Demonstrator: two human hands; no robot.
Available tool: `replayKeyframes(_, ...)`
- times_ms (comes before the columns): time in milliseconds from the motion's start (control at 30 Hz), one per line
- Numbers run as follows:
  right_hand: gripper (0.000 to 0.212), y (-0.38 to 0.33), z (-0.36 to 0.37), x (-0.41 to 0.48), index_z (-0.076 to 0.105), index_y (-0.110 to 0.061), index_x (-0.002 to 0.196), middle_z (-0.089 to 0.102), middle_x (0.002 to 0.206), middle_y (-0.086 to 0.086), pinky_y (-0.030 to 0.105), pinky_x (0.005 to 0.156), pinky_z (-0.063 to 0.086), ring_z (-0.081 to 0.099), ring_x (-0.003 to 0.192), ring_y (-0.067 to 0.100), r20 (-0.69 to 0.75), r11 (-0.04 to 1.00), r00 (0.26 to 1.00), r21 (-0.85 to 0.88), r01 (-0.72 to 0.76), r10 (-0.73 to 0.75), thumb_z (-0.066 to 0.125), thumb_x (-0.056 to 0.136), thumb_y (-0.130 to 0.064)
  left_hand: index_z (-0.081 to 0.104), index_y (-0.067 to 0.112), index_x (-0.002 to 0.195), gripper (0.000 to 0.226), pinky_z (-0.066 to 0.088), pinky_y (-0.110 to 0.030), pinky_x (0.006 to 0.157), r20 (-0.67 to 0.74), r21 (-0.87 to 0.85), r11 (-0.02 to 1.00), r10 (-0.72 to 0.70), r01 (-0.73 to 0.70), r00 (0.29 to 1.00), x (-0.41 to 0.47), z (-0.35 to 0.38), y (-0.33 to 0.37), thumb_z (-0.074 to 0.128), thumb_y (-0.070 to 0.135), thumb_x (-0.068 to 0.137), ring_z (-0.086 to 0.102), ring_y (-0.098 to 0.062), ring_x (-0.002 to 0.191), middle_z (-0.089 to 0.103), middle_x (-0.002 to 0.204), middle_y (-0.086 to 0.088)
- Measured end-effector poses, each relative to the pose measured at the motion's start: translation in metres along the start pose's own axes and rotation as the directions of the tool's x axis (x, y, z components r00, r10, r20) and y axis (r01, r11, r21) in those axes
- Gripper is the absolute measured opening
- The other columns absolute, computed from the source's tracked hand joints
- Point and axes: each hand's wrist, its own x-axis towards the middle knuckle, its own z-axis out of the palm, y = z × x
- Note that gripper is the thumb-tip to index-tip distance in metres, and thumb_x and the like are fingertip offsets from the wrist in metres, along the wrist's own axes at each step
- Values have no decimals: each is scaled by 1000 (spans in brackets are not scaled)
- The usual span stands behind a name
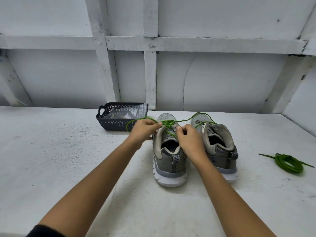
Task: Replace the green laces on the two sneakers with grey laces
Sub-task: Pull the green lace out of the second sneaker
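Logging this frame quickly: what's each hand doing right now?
Left hand: pinches the green lace.
Right hand: pinches the same lace at the sneaker eyelets.

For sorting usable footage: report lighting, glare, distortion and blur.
Head view: soft light, faint shadows by the sneakers; glare on the plastic bag in the basket; wall beams bowed by the wide angle; left hand and right hand on the green lace slightly blurred.

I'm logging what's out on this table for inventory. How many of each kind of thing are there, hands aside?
Sneakers: 2
Green laces: 2
Basket: 1
Plastic bag: 1
Total: 6
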Motion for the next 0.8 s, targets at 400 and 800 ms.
replayKeyframes(400, 25, 0, 0, 0, 52, -9, 82, 59, 82, 7, 33, 69, 37, 54, 83, 28, -2, 1000, 1000, -12, 8, -8, 44, 96, -29, 66, 8, 93, 14, 49, -32, 80, -395, -116, 983, 86, -142, 915, 23, -49, 13, 59, 21, 93, 57, -15, 80, 62, 78, 1)
replayKeyframes(800, 29, -12, -15, 11, 55, -13, 87, 61, 91, 9, 28, 70, 34, 55, 92, 26, 150, 988, 989, -156, 12, 12, 41, 98, -36, 54, 8, 76, 27, 44, -23, 57, 98, 270, 963, 0, -27, 995, 11, -70, 14, 44, 20, 98, 48, -15, 59, 51, 68, -5)
